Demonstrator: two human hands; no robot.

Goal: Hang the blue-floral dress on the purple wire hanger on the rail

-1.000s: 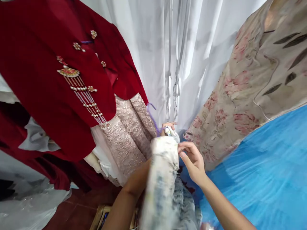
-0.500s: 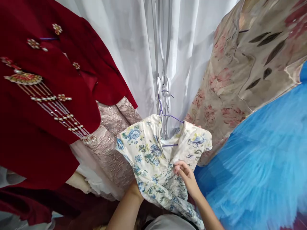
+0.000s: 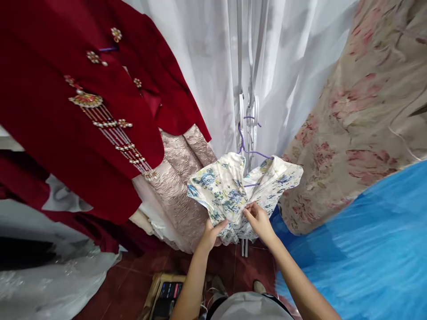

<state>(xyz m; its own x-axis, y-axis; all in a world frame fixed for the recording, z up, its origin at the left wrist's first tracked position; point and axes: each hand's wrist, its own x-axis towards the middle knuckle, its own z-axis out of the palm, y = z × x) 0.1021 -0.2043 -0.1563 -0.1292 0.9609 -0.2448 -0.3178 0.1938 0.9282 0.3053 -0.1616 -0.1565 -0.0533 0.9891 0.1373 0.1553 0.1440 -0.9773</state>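
A white dress (image 3: 230, 189) with blue, green and yellow flowers hangs in front of me on a purple wire hanger (image 3: 243, 141). The hanger is hooked among white plastic hooks (image 3: 256, 110). My left hand (image 3: 211, 234) grips the dress at its left side, thumb on the front and the other fingers partly hidden by cloth. With bent fingers, my right hand (image 3: 258, 218) pinches the front below the V-shaped neckline. The dress's lower part is bunched and mostly out of sight.
At left hang a dark red velvet garment (image 3: 110, 169) with beaded ornaments and a pink textured one (image 3: 182, 191). A beige floral garment (image 3: 360, 111) and blue tulle (image 3: 360, 240) are on the right. White curtains (image 3: 207, 53) hang behind. A box (image 3: 162, 284) sits on red tiles (image 3: 220, 262).
My left hand has come out from behind the dress to its left side. The lower cloth no longer stretches toward my body. The view has shifted, showing more floor.
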